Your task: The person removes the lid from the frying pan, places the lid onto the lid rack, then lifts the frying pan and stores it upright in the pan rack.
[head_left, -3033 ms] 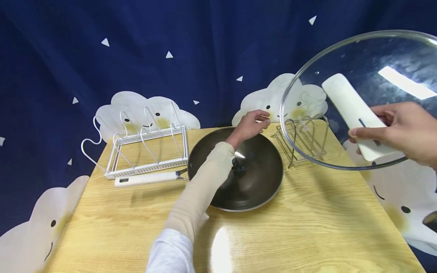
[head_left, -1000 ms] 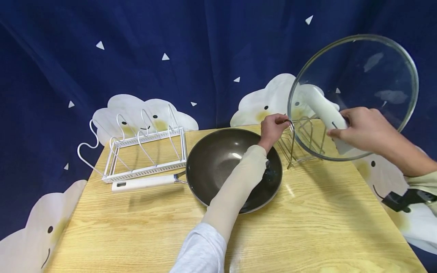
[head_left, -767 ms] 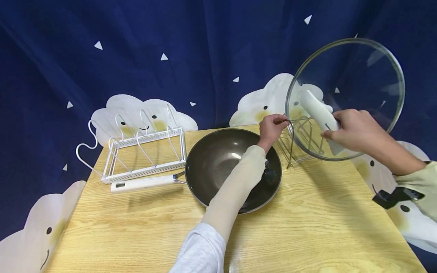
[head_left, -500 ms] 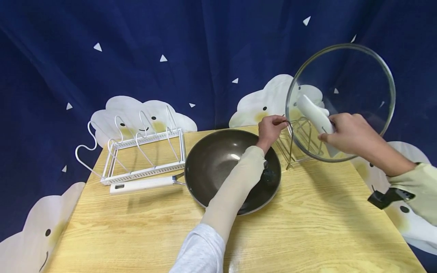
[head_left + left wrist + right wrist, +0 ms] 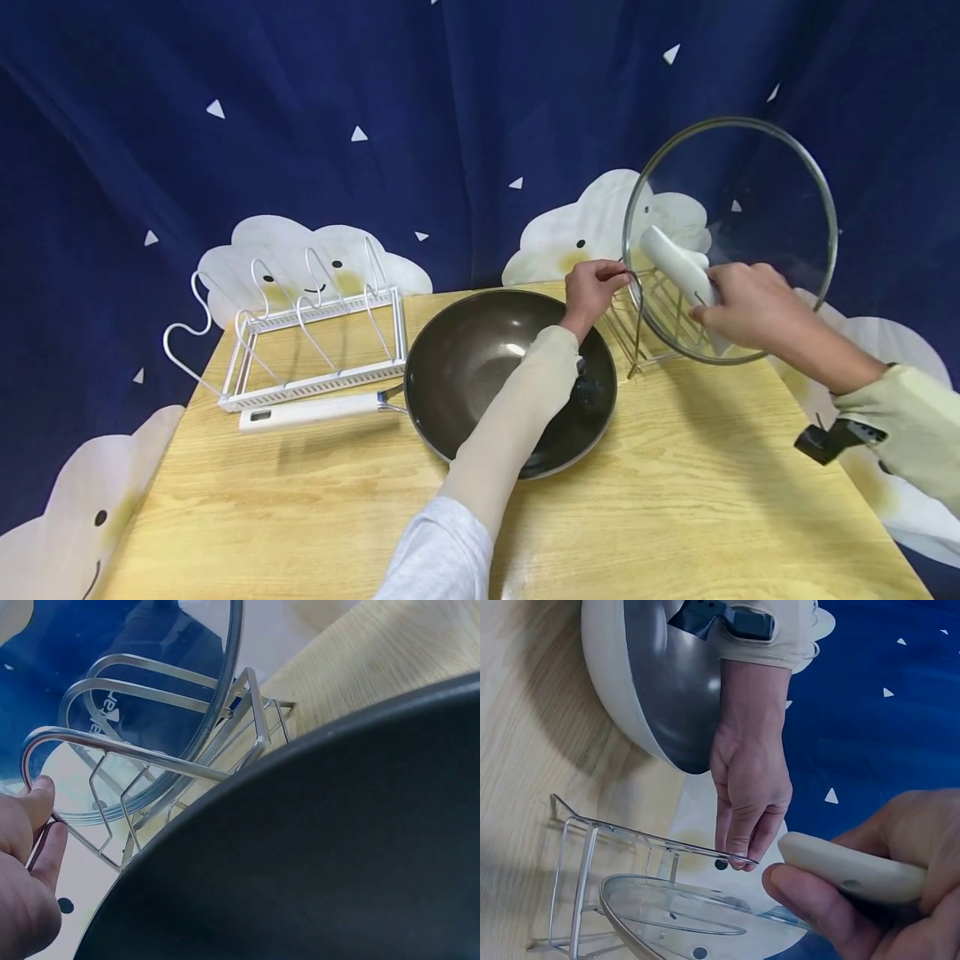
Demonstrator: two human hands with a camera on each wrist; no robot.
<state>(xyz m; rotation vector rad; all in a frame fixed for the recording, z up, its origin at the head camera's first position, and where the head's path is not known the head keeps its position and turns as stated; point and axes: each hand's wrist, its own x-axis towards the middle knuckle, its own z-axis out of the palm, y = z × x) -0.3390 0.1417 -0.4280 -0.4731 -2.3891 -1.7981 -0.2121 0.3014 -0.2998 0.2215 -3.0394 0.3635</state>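
Note:
My left hand (image 5: 588, 293) reaches across the dark wok (image 5: 468, 375) and pinches the end loop of a small metal wire rack (image 5: 640, 329) between thumb and fingers. In my right hand (image 5: 753, 307) is the white handle (image 5: 673, 260) of a round glass lid (image 5: 757, 187), held upright on edge. The lid's lower rim is down among the loops, behind the end loop in the left wrist view, where the rack (image 5: 142, 756) shows through the glass. Whether the rim rests on the rack's base, I cannot tell.
A white rack (image 5: 315, 383) with several wavy dividers stands at the back left. The wok's white handle (image 5: 311, 412) points left in front of it. All stand on a wooden table (image 5: 300, 517) before a dark blue curtain (image 5: 450, 125) with cloud prints.
My left hand has moved right from above the wok and taken hold of the rack's loop. My right hand has brought the lid left and down to the rack.

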